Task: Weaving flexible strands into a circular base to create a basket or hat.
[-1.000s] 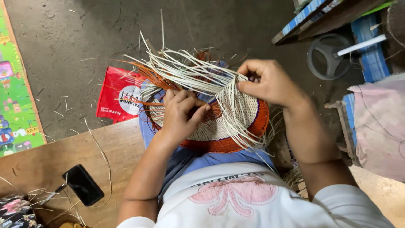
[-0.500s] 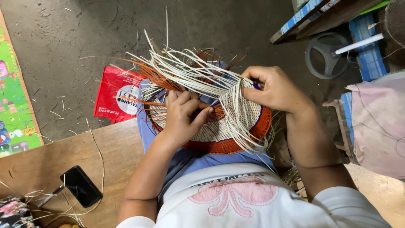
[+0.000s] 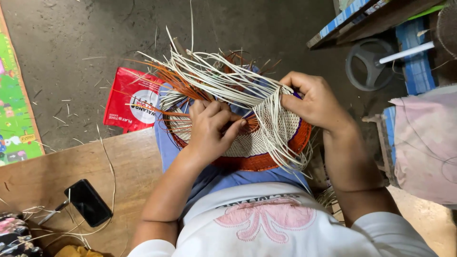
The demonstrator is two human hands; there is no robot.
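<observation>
A round woven mat (image 3: 266,143) of white straw with an orange rim lies on my lap. Loose white and orange strands (image 3: 209,78) fan out from its far edge. My left hand (image 3: 209,126) presses down on the weave near the middle, fingers curled over a few strands. My right hand (image 3: 312,100) pinches a bundle of white strands at the mat's right side, pulling them across.
A red plastic packet (image 3: 128,97) lies on the concrete floor at the left. A black phone (image 3: 88,202) rests on the wooden bench (image 3: 57,166). A colourful play mat (image 3: 12,109) is far left. A round grey wheel (image 3: 369,64) and blue planks (image 3: 352,14) are upper right.
My right hand has moved to the right along the mat's edge, drawing the white strands with it. My left hand stays pressed on the weave.
</observation>
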